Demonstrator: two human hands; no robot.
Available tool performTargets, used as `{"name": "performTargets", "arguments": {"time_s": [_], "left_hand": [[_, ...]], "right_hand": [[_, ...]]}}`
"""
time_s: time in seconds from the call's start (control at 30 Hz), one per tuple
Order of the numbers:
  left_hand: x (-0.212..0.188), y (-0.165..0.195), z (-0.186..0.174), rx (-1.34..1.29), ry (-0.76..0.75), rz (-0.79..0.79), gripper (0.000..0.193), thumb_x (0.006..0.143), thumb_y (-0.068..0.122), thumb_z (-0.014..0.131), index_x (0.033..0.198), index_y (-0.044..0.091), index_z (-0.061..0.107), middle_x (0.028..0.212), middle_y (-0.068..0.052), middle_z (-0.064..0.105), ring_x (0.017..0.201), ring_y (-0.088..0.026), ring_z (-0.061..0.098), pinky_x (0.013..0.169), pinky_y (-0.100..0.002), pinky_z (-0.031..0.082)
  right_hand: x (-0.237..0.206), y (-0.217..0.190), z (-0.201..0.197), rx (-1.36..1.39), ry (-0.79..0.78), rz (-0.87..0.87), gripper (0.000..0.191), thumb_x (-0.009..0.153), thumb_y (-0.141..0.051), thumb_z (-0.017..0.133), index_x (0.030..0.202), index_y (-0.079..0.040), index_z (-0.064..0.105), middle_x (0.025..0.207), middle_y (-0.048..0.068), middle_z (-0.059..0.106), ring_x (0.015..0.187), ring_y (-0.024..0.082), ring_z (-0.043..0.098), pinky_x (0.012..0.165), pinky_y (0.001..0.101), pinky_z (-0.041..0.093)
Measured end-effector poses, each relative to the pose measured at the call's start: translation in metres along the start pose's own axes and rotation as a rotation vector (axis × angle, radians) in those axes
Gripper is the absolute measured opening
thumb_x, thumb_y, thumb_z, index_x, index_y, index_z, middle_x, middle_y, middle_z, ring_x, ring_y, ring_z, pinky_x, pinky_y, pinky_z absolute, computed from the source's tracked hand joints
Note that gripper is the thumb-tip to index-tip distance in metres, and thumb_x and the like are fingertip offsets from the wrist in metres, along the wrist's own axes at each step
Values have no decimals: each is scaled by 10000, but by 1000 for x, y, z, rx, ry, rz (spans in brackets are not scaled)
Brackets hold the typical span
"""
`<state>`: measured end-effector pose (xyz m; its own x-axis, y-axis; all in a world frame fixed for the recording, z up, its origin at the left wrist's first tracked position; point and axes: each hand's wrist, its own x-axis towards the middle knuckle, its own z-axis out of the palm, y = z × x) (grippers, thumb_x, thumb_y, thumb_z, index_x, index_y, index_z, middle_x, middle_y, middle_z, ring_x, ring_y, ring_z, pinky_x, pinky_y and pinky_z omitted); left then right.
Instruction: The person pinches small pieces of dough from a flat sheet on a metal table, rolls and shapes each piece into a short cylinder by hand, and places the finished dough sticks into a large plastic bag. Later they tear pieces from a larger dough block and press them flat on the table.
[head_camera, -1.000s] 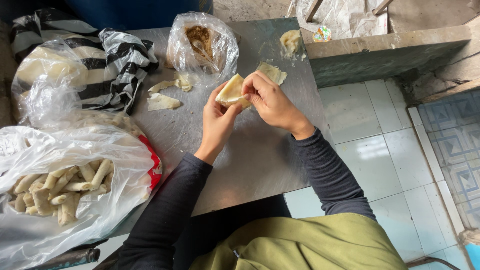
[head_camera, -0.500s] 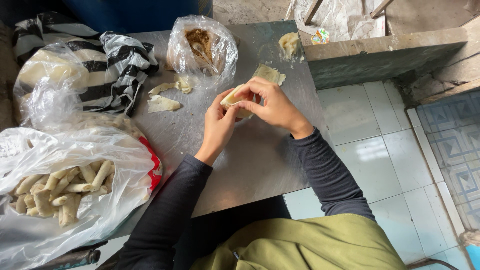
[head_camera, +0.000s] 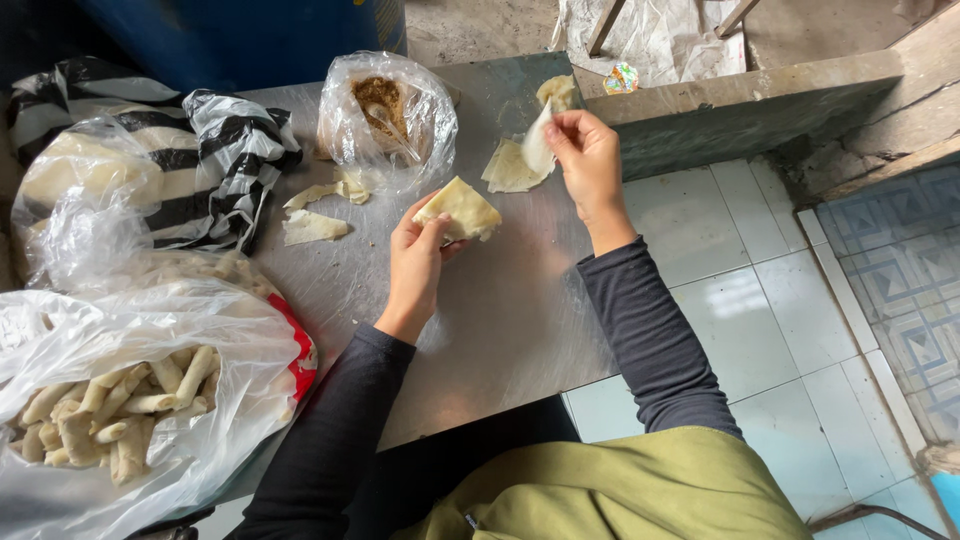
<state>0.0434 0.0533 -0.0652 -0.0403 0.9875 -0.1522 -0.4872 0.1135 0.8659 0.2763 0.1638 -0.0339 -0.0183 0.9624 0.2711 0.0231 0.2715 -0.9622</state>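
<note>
Looking down over the metal table, we take the clear bag of brown filling as our landmark. Our left hand sits just below that bag, wrist bent upward from a dark sleeve, fingers and thumb closed around a folded wrapper. This wrapper is pale yellow, roughly triangular, plump at the middle, and it is raised slightly off the table, just below and to the right of the filling bag.

Our right hand is out to the right of the bag, forearm running straight up from the lower edge of the view. Its thumb and fingertips pinch a thin wrapper sheet, lifting one edge so the sheet stands curled and almost upright. Under it, touching the table, lies a small stack of flat wrappers, pale and soft-edged, just to the right of the bag.

Left of the bag, a few torn dough scraps lie on the metal. Farther left is a striped black-and-white bag, and well below and left of the landmark a large clear bag holds finished rolls, pale and finger-shaped.
</note>
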Motion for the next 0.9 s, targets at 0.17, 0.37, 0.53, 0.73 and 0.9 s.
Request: {"name": "performTargets", "arguments": {"time_s": [0.17,0.37,0.53,0.73,0.9], "left_hand": [[2,-1,-4,-47,12,28,413,1003,120,560,1411,53,565,1173,-48,694,991,-124,687,811,-301,598],[2,0,-3,-48,10,19,416,1003,112,552,1415,52,558,1186,-53,690,998,-126,687,825,-297,601],[2,1,-1,-17,17,29,411,1007,106,554,1414,44,565,1183,-69,696,984,-131,687,813,-292,596],[1,2,-1,-10,13,32,406,1009,118,561,1410,53,565,1197,-65,693,1003,-130,685,828,-296,598],[0,3,0,-6,-11,33,415,1009,142,576,1415,59,559,1217,-65,687,1036,-133,683,851,-304,597]], "right_hand": [[-14,-19,5,-665,-273,-310,98,911,11,721,1000,-17,751,962,98,732,856,200,732,747,313,569],[-17,-28,13,-723,-366,-253,119,861,44,712,955,-17,750,940,112,725,836,254,728,740,340,573],[-18,-31,11,-714,-411,-229,153,831,78,693,939,-14,750,931,107,727,827,239,732,740,333,580],[-20,-35,12,-701,-434,-201,134,832,74,702,929,-7,747,914,103,725,816,223,735,731,326,578],[-17,-35,11,-666,-490,-209,130,845,57,718,962,4,737,932,109,720,840,217,732,748,319,575]]}}
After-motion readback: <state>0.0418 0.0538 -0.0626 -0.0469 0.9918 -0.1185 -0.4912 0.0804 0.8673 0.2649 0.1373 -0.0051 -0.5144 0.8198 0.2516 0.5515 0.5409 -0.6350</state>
